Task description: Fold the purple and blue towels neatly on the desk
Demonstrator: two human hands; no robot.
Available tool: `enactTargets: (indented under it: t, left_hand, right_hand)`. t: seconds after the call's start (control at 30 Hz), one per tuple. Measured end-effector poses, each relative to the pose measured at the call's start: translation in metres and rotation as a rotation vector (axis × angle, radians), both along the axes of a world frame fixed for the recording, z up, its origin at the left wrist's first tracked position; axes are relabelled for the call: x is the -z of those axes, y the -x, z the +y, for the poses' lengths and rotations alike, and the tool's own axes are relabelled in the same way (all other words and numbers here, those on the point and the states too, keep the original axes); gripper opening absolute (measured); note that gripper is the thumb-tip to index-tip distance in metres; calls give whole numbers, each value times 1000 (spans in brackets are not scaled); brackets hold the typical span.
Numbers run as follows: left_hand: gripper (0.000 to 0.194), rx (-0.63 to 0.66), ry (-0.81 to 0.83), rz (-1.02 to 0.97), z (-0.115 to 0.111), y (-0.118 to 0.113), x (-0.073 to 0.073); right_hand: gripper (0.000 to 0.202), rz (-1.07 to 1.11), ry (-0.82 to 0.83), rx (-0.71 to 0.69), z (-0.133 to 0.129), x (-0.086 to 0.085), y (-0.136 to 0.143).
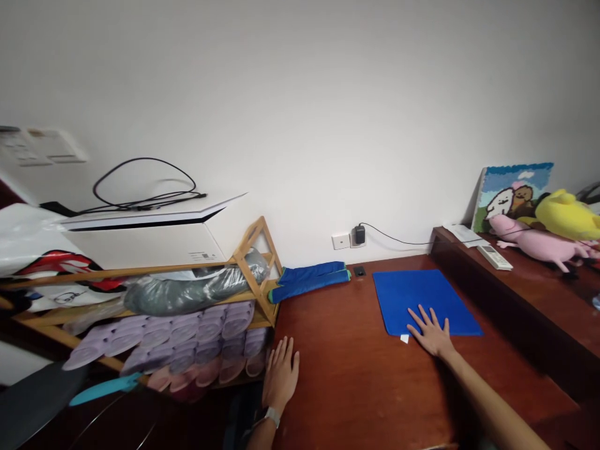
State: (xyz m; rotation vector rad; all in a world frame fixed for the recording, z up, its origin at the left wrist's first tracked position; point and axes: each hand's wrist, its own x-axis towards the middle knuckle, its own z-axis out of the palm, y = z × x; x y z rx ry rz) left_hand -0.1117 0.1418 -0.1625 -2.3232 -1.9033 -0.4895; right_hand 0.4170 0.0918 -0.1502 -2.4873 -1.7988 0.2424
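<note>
A pale wall (300, 112) stood behind one reddish-brown table (337, 362). At far left was a wooden rack (260, 275), with one white box (145, 247) on top and one looped black cable (140, 205) lying on the box. Lower down sat a plastic-wrapped grey bundle (182, 295) and rows of lilac and pink slippers (210, 325), too overlapped to count surely.

The left hand (280, 375) lay palm down at the table's left edge, a watch (272, 415) on its wrist; its grip was flat and open, fingers nearly together, holding nothing. Behind it, against the rack, one folded blue cloth (309, 281) with green edging lay in two bands.

Two wall plates (341, 241) sat side by side, one carrying a black plug (359, 234). A wide stretch of tabletop separated the hands.

The one blue mat (412, 290) lay flat towards the table's right side, one white tag (404, 339) at its near edge. The right hand (432, 334) crossed that edge, grip spread wide, fingers over the mat, grasping nothing. Tabletop continued between mat and raised ledge (529, 281), which bore one remote (494, 257), two plush toys (539, 240) and one picture (510, 194) with two animals.
</note>
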Motion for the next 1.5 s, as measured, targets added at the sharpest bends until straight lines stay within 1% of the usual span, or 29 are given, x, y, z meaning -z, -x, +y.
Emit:
enactTargets:
  t: [0.17,0.37,0.47,0.57,0.73,0.83,0.9,0.93,1.0,1.07,1.1,1.17,1.23,1.27,1.3,1.37,1.5]
  left_hand:
    - [56,14,-19,-4,0,4,3]
    - [55,30,-48,-16,1,8,7]
    - [54,35,-51,-21,2,9,9]
    - [55,34,-47,-19,2,8,8]
    - [55,13,-2,-29,-6,1,-2]
    - [55,0,25,-36,-11,-2,-7]
    - [55,-12,33,-37,-14,-3,-8]
    - [55,-15,35,-38,-14,-3,-8]
    - [55,-17,34,-40,-16,-4,-7]
    - [55,-15,30,-45,-17,-4,-7]
    - [55,-14,28,-48,-17,-5,-7]
    - [55,-15,29,-52,-19,-6,-7]
    - [56,-13,33,-52,-20,-6,-7]
    - [56,-13,34,-52,-21,-6,-7]
    - [56,-12,34,-51,-22,-6,-7]
    - [57,-8,27,-52,-23,-5,-6]
    - [57,-10,20,-55,-24,-5,-4]
  right_hand:
    - [67,14,40,-15,42,-4,-33]
    - [66,7,71,-16,74,-6,-60]
    - [66,11,78,-26,82,-9,-68]
    - [67,9,86,-36,86,-10,-73]
    - [68,-8,122,-46,85,-5,-82]
    - [68,-38,146,-46,89,-10,-81]
    - [63,-74,84,-78,97,-23,-67]
    - [60,-73,19,-116,102,-31,-54]
    - [55,34,-113,-214,119,-49,-14]
    - [50,225,-162,-284,143,-62,39]
    - [47,285,-155,-289,157,-65,68]
    - [45,347,-142,-253,186,-64,122]
    - [44,378,-126,-172,212,-57,165]
    - [45,393,-117,-120,222,-52,180]
    - [45,405,-109,-66,230,-48,192]
    - [45,420,-96,36,239,-42,204]
    - [41,433,-86,170,244,-40,205]
